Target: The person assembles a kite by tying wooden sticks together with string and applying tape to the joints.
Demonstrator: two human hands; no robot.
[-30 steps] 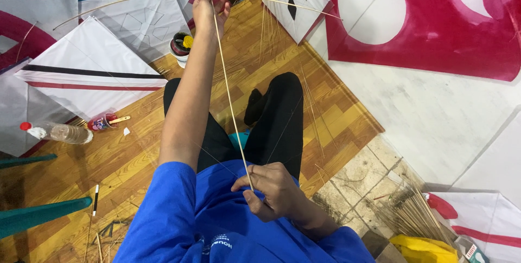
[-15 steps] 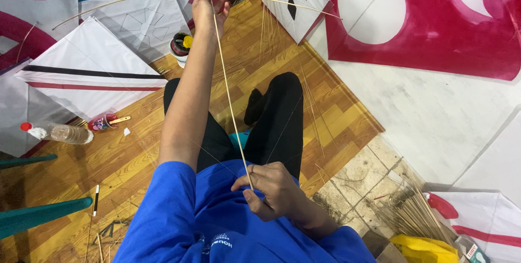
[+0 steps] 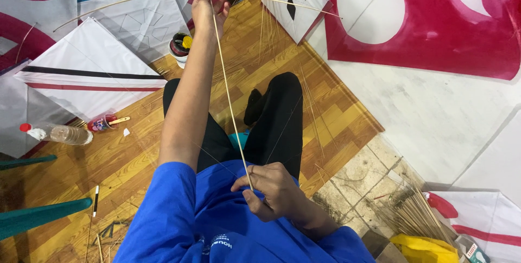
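I sit on a wooden floor with my legs in black trousers stretched out. My left hand (image 3: 208, 1) is stretched far forward and pinches the crossing of two thin bamboo sticks. The straight stick (image 3: 229, 97) runs from that crossing back to my right hand (image 3: 271, 189), which grips its near end close to my blue shirt. The other stick (image 3: 135, 0) is bowed into a wide arc from left to right.
White kites with black and red stripes (image 3: 89, 75) lie at the left, a red-and-white kite (image 3: 434, 18) at the right. A small pot (image 3: 180, 47), a plastic bottle (image 3: 57, 132), loose bamboo sticks (image 3: 407, 214) and a yellow bag (image 3: 426, 248) lie around.
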